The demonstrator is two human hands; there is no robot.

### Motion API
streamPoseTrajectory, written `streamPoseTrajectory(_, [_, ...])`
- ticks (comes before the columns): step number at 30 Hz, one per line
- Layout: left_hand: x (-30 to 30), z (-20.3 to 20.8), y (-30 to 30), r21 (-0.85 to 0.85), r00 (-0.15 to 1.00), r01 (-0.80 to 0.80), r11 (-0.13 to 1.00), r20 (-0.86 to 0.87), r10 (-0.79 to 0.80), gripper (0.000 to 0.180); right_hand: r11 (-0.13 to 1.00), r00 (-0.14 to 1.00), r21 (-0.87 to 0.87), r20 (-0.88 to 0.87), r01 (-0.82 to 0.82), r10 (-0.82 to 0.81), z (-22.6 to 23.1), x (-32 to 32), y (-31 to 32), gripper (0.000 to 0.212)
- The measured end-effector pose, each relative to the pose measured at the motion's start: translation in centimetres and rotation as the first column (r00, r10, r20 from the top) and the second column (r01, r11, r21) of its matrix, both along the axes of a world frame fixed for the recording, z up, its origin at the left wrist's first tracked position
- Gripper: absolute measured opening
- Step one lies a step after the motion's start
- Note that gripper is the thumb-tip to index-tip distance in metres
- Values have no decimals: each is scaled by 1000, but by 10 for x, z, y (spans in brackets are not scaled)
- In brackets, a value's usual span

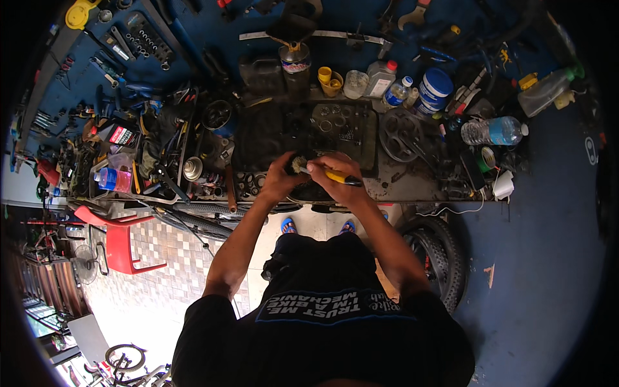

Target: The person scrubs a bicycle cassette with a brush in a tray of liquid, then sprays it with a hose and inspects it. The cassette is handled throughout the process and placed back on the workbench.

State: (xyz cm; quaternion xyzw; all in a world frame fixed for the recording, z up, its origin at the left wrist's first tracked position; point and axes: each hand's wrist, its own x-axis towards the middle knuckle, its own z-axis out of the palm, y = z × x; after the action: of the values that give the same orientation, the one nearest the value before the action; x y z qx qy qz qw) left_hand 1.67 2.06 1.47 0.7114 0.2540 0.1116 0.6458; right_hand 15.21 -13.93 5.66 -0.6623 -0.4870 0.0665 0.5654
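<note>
At the near middle of the cluttered workbench, my right hand (335,179) grips a brush (343,177) with a yellow and black handle. Its pale bristles point left, against or very close to a small dark part in my left hand (278,180). The fingers of that hand curl round the part, whose kind I cannot make out. Just beyond both hands lies a dark tray (369,138) with rings and small metal pieces in it. A crankset (398,137) with a round chainring rests to the right of the tray.
Bottles stand along the back, among them a white jug (380,80) and a blue tub (436,89). A spray can (192,169) and a wooden-handled hammer (230,187) lie left. Bicycle tyres (445,258) lean below the bench at right; a red chair (120,242) stands left.
</note>
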Motion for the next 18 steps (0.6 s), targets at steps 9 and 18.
streamPoseTrajectory(9, [-6,10,4,171,996,68,983,-65,-58,69,994,994,-19,-33,107,-108,-3,-2,2,34])
streamPoseTrajectory(18, [-3,20,1,178,985,99,979,-158,-71,73,990,990,-45,-37,132,-134,-13,3,2,34])
